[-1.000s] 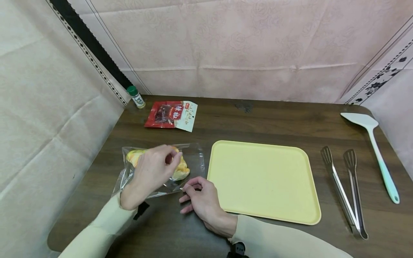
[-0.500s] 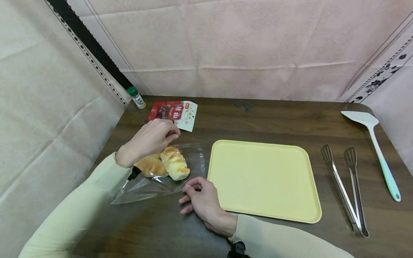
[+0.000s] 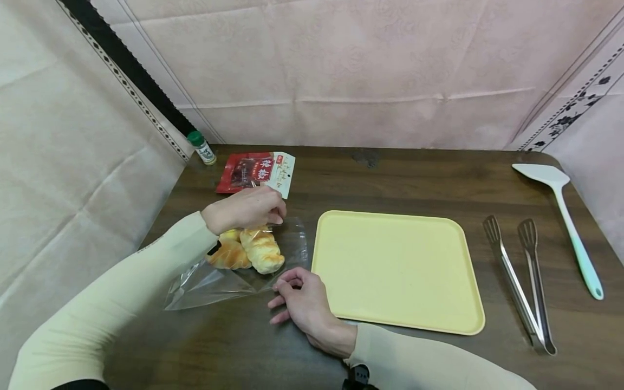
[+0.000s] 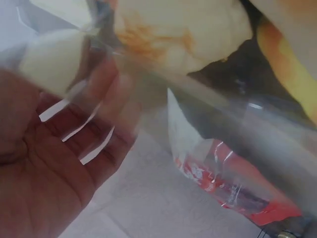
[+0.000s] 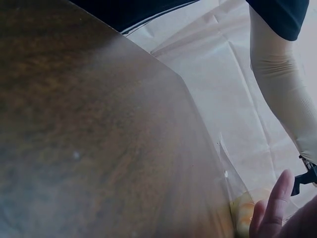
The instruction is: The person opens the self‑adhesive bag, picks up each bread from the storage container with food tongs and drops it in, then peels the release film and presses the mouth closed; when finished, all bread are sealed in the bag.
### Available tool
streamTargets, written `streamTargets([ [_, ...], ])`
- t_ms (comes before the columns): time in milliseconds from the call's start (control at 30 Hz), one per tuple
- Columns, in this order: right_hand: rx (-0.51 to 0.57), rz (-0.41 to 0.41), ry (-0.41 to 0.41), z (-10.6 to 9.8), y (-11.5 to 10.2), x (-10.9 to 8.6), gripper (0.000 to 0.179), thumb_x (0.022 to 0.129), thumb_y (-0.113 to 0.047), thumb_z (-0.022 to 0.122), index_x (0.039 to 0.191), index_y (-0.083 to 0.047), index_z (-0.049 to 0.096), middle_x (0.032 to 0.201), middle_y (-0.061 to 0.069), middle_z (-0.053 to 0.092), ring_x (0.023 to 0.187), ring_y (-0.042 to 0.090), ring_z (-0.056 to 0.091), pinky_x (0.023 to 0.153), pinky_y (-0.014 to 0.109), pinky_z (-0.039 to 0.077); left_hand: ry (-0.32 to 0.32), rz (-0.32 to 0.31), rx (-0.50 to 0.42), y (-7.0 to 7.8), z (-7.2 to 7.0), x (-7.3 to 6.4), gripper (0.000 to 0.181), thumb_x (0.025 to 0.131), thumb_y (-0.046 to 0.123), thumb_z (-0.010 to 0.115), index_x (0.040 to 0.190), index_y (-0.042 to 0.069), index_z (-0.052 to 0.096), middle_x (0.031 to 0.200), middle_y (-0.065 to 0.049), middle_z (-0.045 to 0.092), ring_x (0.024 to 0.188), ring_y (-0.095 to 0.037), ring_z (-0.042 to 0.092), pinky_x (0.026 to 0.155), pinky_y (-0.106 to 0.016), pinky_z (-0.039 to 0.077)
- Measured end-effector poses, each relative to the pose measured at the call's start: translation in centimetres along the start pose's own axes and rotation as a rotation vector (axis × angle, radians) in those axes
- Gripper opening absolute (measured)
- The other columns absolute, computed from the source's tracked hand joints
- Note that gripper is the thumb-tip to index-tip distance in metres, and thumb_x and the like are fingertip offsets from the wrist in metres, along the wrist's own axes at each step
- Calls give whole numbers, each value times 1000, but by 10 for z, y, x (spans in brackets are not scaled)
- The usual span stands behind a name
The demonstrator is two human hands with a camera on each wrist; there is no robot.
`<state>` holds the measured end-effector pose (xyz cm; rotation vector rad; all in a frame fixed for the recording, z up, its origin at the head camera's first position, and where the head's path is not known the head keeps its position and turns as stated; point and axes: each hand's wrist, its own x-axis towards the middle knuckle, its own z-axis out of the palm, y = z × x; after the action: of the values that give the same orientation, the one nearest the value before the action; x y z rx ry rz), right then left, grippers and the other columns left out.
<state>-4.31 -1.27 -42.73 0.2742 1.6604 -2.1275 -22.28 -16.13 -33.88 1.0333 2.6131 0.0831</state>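
Observation:
A clear plastic bag (image 3: 214, 287) lies on the table with a few golden bread rolls (image 3: 263, 252) in it. My left hand (image 3: 248, 208) is over the bag's far edge with its fingers curled, pinching the film. In the left wrist view, see-through film crosses in front of that hand's fingers (image 4: 109, 109), and bread shows close by. My right hand (image 3: 307, 303) pinches the bag's near right corner between thumb and forefinger, its other fingers loosely bent. The left hand and sleeve partly cover the rolls.
A yellow tray (image 3: 397, 271) lies right of the bag. Beyond it are metal tongs (image 3: 526, 292) and a pale green spatula (image 3: 570, 233). Behind the bag are a red and white food packet (image 3: 255, 172) and a green-capped bottle (image 3: 202, 148). Cloth walls border the table.
My left hand has moved from above the rolls to the bag's far edge, then slightly right. More of the rolls shows, and the bag's left side lies flatter. The right hand stays put.

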Motion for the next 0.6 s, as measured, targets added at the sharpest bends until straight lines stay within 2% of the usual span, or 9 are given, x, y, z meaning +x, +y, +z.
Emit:
streamTargets([
  [200, -5, -15, -4, -1, 0, 0, 9, 107, -4, 62, 111, 4, 65, 107, 21, 71, 70, 16, 77, 57, 36, 65, 16, 53, -39, -5, 5, 2, 10, 102, 12, 76, 94, 13, 82, 91, 2, 79, 82, -13, 66, 82, -37, 59],
  [300, -12, -15, -9, -2, -1, 0, 10, 107, -4, 62, 111, 5, 66, 107, 21, 72, 70, 16, 77, 57, 36, 65, 42, 34, -83, -10, 7, 1, 15, 104, 10, 72, 91, 13, 77, 86, 2, 72, 78, -13, 60, 77, -34, 53],
  [433, -32, -28, -14, -5, -1, 0, 11, 107, -4, 63, 111, 5, 66, 106, 20, 73, 70, 15, 77, 57, 36, 65, 80, -5, -155, -17, 8, -3, 14, 107, 10, 67, 94, 10, 72, 83, -1, 65, 75, -14, 55, 73, -33, 47],
  [600, -60, -48, -21, -9, -4, 0, 13, 107, -4, 64, 113, 6, 67, 106, 20, 74, 72, 16, 78, 57, 37, 65, 126, -26, -200, -27, 7, -8, 12, 109, 13, 65, 100, 9, 71, 83, -2, 66, 73, -14, 54, 72, -34, 46],
])
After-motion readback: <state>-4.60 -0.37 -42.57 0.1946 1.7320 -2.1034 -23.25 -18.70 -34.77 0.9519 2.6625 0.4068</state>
